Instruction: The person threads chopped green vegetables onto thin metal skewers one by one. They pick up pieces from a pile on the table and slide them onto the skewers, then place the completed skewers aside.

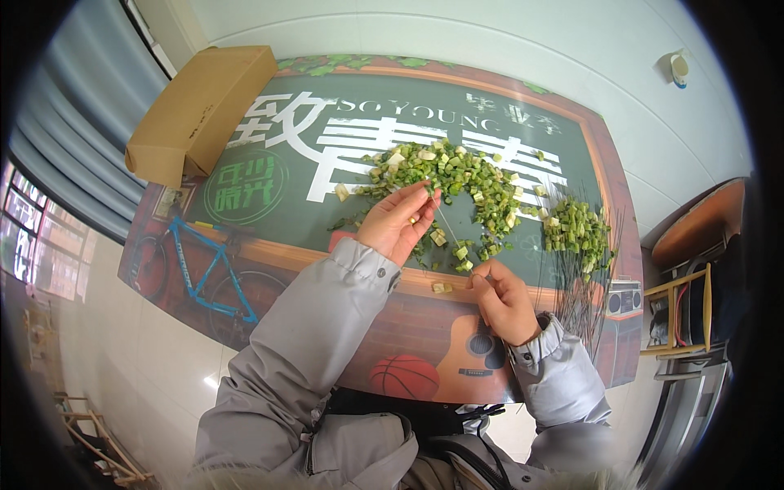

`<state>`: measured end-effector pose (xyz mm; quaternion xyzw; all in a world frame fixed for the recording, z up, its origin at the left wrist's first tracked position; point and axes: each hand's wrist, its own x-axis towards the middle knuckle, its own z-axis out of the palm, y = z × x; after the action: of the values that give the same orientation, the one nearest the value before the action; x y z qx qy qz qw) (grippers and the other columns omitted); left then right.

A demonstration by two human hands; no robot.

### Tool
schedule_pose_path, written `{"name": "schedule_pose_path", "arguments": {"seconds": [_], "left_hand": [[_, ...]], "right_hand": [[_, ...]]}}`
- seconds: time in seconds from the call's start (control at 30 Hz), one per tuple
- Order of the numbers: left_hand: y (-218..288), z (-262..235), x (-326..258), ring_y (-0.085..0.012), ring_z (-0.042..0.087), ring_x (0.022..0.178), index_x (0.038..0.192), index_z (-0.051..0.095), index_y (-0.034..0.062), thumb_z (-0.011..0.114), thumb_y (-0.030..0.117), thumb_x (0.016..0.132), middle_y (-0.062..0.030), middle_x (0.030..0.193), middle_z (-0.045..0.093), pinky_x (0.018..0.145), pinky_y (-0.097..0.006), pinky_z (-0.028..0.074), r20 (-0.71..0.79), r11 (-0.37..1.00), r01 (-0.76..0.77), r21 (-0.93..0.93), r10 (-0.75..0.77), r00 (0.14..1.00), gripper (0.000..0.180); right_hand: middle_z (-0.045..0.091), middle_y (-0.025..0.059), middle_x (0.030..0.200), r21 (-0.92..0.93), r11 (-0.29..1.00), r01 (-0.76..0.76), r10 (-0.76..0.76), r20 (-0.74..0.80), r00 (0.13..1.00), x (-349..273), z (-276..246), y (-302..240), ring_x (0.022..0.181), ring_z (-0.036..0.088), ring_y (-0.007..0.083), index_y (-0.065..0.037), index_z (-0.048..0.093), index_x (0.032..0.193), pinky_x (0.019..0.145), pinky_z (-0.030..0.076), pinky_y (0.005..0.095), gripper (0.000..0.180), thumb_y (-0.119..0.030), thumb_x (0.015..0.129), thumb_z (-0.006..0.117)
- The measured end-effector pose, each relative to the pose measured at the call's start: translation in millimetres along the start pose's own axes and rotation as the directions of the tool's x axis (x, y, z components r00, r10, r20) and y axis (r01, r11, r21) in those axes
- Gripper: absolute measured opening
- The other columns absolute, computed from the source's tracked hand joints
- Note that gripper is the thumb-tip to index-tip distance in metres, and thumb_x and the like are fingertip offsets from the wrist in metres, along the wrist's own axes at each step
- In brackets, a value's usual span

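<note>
My left hand (398,222) is closed in a pinch, with a small green vegetable piece (433,189) at its fingertips. From there a thin pale stick (447,222) slants down toward my right hand (501,300). The right thumb and forefinger are pressed together at the stick's lower side; the exact grip is partly hidden. Pale green chunks (463,258) lie along or beside the stick just above those fingers. Beyond both hands spreads a loose heap of chopped green and whitish vegetable pieces (490,192).
To the right lies a bundle of thin dark sticks (584,306) with green pieces (576,237) gathered at their far ends. An open cardboard box (204,110) stands at the table's back left. The printed table (327,302) has its near edge against me. A chair (686,306) is at right.
</note>
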<state>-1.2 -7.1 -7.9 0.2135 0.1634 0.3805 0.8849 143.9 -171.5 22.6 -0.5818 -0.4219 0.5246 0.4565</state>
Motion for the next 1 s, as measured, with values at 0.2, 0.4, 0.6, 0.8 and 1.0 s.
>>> {"name": "schedule_pose_path", "arguments": {"seconds": [0.2,0.4,0.6,0.8,1.0], "left_hand": [[-4,5,-3,-0.0171,0.055,0.094,0.116,0.047,0.0026,0.057,0.005,0.086,-0.0085,0.098,0.058,0.084,-0.028,0.045,0.087,0.974,-0.048,0.219,0.030,0.996,0.031],[-12,15,-12,-0.0173,0.055,0.094,0.121,0.044,0.0048,0.057,0.005,0.086,-0.0058,0.093,0.057,0.085,-0.031,0.045,0.120,0.947,0.052,0.317,-0.094,0.988,0.037],[-14,18,-17,-0.0157,0.055,0.094,0.123,0.043,0.0060,0.058,0.007,0.085,-0.0063,0.097,0.057,0.086,-0.032,0.045,0.178,0.941,0.092,0.325,-0.156,0.972,0.040],[-14,17,-16,-0.0156,0.055,0.097,0.123,0.043,0.0061,0.058,0.007,0.085,-0.0070,0.104,0.055,0.086,-0.031,0.044,0.192,0.927,0.118,0.357,-0.196,0.962,0.040],[-14,12,-11,-0.0118,0.056,0.084,0.103,0.053,0.0049,0.060,0.009,0.085,-0.0033,0.093,0.058,0.075,-0.025,0.046,0.178,0.863,0.027,0.505,-0.135,0.975,0.020]], "right_hand": [[0.047,-0.0053,0.072,0.019,0.995,0.099,-0.098,-0.044,0.994,1,2,0,0.058,0.036,-0.0017,-0.002,0.050,0.090,0.049,0.028,0.0163,0.008,-0.009,0.092,0.046],[0.042,-0.0059,0.052,-0.059,0.985,0.164,-0.170,-0.103,0.980,4,3,3,0.037,0.033,0.0003,-0.004,0.049,0.089,0.035,0.023,0.0179,0.012,-0.013,0.093,0.043],[0.042,-0.0079,0.063,0.010,0.995,0.098,-0.097,-0.091,0.991,2,0,2,0.052,0.033,-0.0022,-0.004,0.050,0.088,0.045,0.025,0.0162,0.010,-0.011,0.093,0.045],[0.041,-0.0063,0.052,0.002,0.987,0.161,-0.159,-0.128,0.979,4,2,4,0.037,0.031,0.0008,-0.003,0.049,0.088,0.035,0.022,0.0180,0.015,-0.015,0.094,0.043],[0.037,-0.0050,0.047,0.109,0.976,0.187,-0.141,-0.335,0.932,11,-6,4,0.036,0.027,0.0032,-0.005,0.049,0.086,0.035,0.021,0.0203,0.016,-0.017,0.095,0.042]]}}
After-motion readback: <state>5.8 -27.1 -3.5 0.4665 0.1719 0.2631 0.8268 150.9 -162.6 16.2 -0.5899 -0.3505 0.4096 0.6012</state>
